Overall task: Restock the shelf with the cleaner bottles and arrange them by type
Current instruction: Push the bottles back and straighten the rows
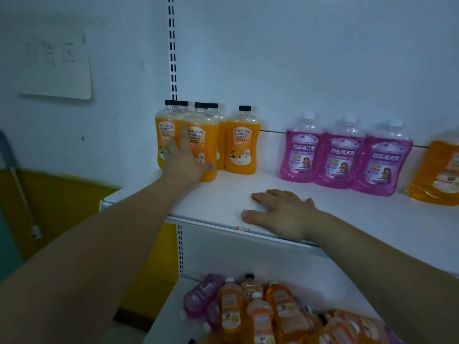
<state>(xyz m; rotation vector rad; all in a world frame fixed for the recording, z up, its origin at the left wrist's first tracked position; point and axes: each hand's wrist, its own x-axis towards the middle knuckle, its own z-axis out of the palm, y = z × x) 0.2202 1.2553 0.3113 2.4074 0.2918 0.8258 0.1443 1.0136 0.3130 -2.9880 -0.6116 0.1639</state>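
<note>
Several orange bottles with black caps (242, 142) stand grouped at the back left of the white upper shelf (360, 212). My left hand (185, 160) wraps around the front one (202, 145) of this group. Three pink bottles with white caps (344, 155) stand in a row to the right. One amber bottle (439, 172) is at the right edge. My right hand (280, 211) lies flat and empty on the shelf's front edge.
On the lower shelf (169, 316) lies a loose pile of amber and pink bottles (260, 311). A slotted upright (172, 45) runs up the back wall. A white sign (53, 63) hangs on the left wall, with a yellow panel (62, 209) below it.
</note>
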